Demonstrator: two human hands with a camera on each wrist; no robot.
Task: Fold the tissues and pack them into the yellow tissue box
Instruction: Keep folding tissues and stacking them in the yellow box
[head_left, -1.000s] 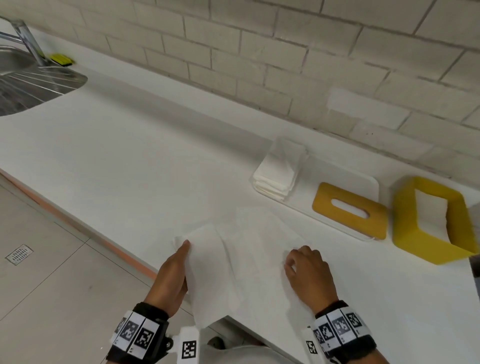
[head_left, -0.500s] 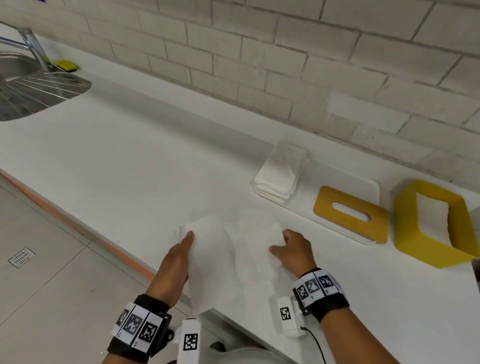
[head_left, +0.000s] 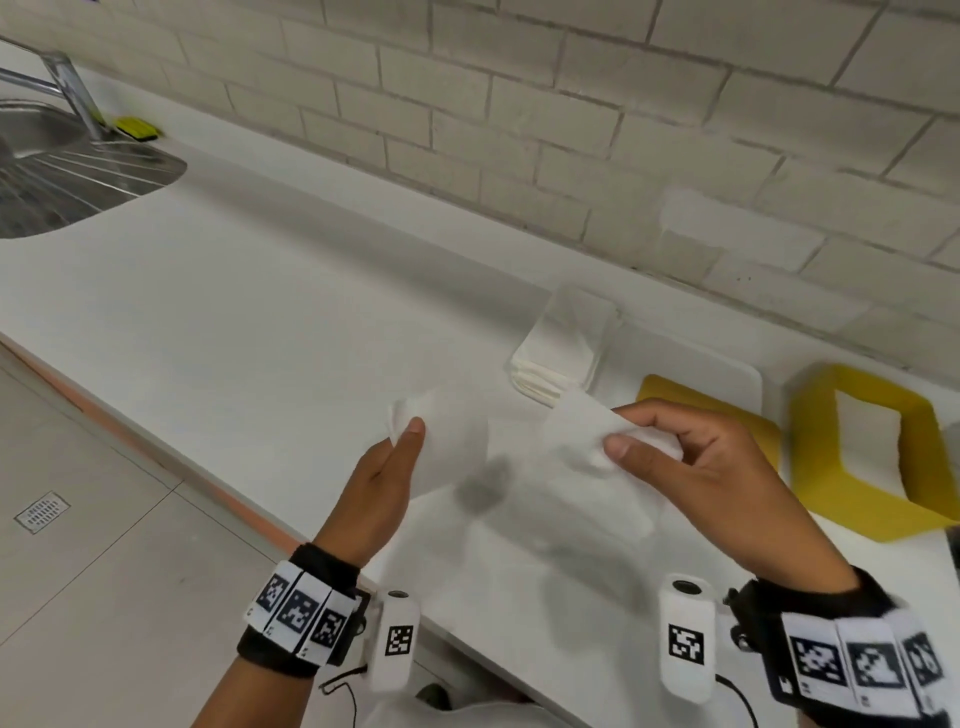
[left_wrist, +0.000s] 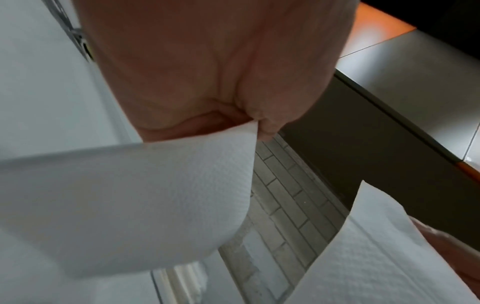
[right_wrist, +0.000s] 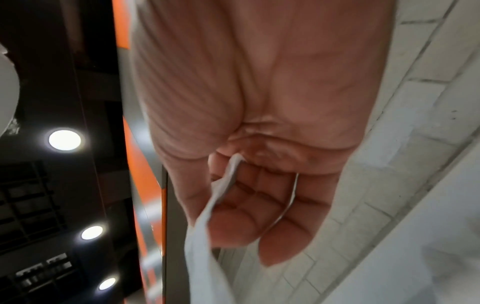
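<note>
A white tissue (head_left: 524, 483) hangs in the air above the counter, stretched between both hands. My left hand (head_left: 402, 441) pinches its left corner between thumb and fingers; in the left wrist view the tissue (left_wrist: 145, 197) curves away from the palm. My right hand (head_left: 639, 441) pinches the right corner, and the tissue (right_wrist: 207, 224) edge runs along the curled fingers in the right wrist view. The yellow tissue box (head_left: 831, 441) stands open on the counter to the right with white tissue inside. Its yellow lid (head_left: 670, 392) lies partly hidden behind my right hand.
A stack of folded white tissues (head_left: 556, 364) lies on a clear tray (head_left: 727, 374) behind my hands, near the brick wall. A steel sink (head_left: 62, 182) with a tap and a yellow sponge (head_left: 136, 128) sits far left. The counter edge (head_left: 218, 473) runs below my left hand.
The tissue lay on the counter under both hands; now both hands have lifted it into the air, the right hand rising and moving right with its corner.
</note>
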